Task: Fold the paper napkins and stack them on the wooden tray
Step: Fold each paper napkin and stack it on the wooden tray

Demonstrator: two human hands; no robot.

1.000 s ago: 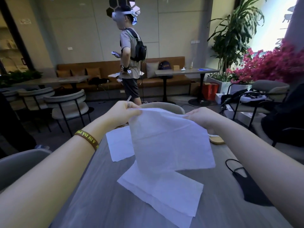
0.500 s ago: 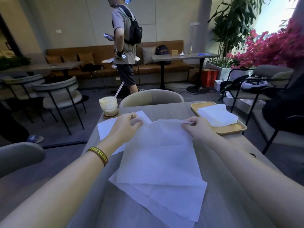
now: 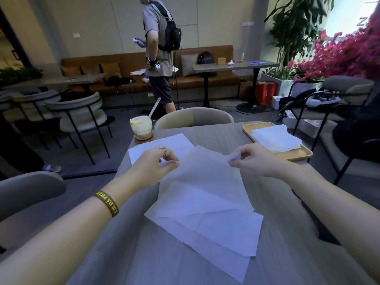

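While the grey table (image 3: 216,131) is viewed from its near edge, a thin white napkin (image 3: 205,182) is held up by its two far corners. One corner is pinched by the left hand (image 3: 153,167) between thumb and fingertips, and the other is pinched the same way by the right hand (image 3: 253,161). The hands are kept apart across the sheet's width. The sheet is seen to be faintly translucent and softly creased. Its far edge is raised, and its near part is draped over more unfolded napkins (image 3: 226,239) spread flat toward six o'clock. Another flat napkin (image 3: 176,141) is laid at eleven o'clock, partly hidden by the left hand. At two o'clock a wooden tray (image 3: 298,155) is set, and a stack of folded napkins (image 3: 275,140) is piled on it.
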